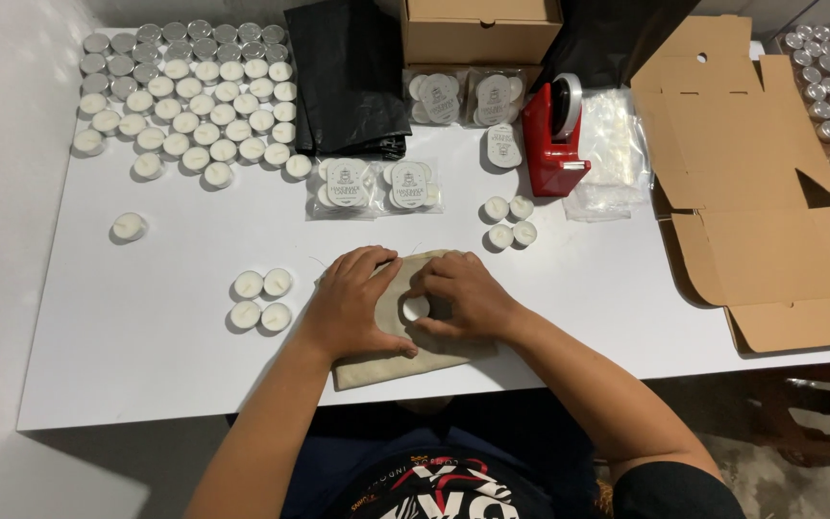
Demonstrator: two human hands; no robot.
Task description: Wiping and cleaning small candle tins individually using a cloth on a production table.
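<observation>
my left hand (355, 306) flat, fingers spread, pressing cloth pouch (377, 363) | my right hand (461, 298) curled, fingertips pinching tealight (416, 308) on pouch | four tealights (261, 300) left of it

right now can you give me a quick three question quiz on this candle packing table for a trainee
1. True or false: both hands rest on the beige cloth pouch.
2. What lies between the left hand and right hand? A) a white tealight candle B) a roll of tape C) a coin
3. Which side of the pouch has the flat brown cardboard box?

Key:
1. True.
2. A, the tealight.
3. The person's right, past the red tape dispenser.
</observation>
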